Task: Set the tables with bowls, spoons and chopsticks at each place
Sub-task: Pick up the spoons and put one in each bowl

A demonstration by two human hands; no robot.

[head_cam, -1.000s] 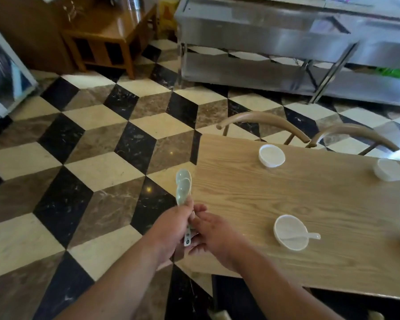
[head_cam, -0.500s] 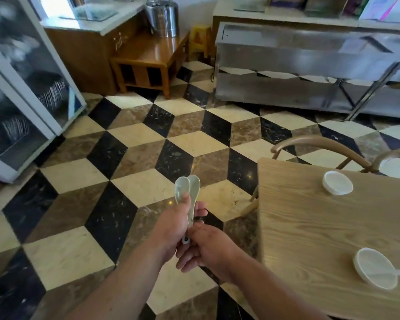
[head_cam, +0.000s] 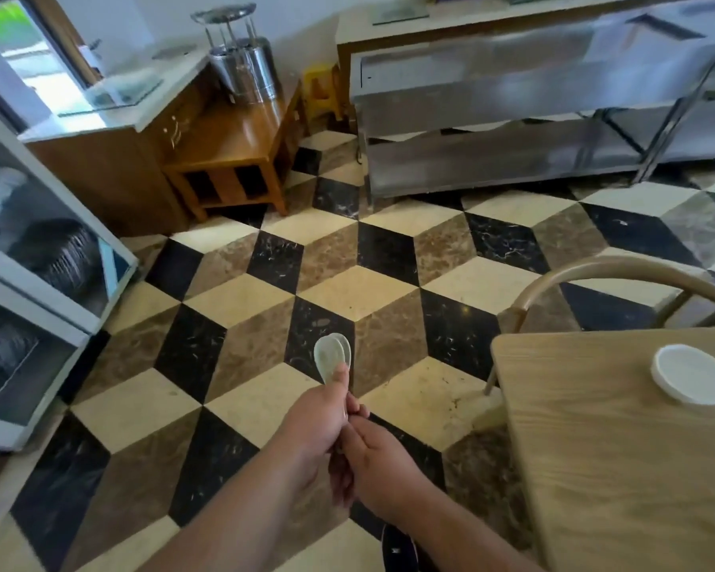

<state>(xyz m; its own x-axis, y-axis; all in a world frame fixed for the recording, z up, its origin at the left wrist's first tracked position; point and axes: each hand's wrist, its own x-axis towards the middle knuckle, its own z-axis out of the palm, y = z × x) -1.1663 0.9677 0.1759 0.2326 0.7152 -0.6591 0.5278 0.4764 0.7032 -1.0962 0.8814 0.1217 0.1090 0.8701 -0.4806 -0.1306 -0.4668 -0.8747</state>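
My left hand (head_cam: pixel 312 423) is closed around the handles of two pale green ceramic spoons (head_cam: pixel 332 357), their bowls sticking up above my thumb. My right hand (head_cam: pixel 368 460) is pressed against the left one from the right, its fingers curled at the lower ends of the handles. Both hands hover over the floor, left of the wooden table (head_cam: pixel 620 480). One white bowl (head_cam: pixel 693 380) stands on the table near its far right part.
A curved wooden chair back (head_cam: pixel 603 274) stands at the table's far side. A steel counter (head_cam: pixel 512 97) runs along the back. A low wooden stand (head_cam: pixel 232 154) with a steel urn (head_cam: pixel 244 64) is back left; a glass-door cabinet (head_cam: pixel 30 282) is at left.
My view has swung left and away from the table, so the bowl with a spoon in it has left the frame. Both hands stay together on the spoons.
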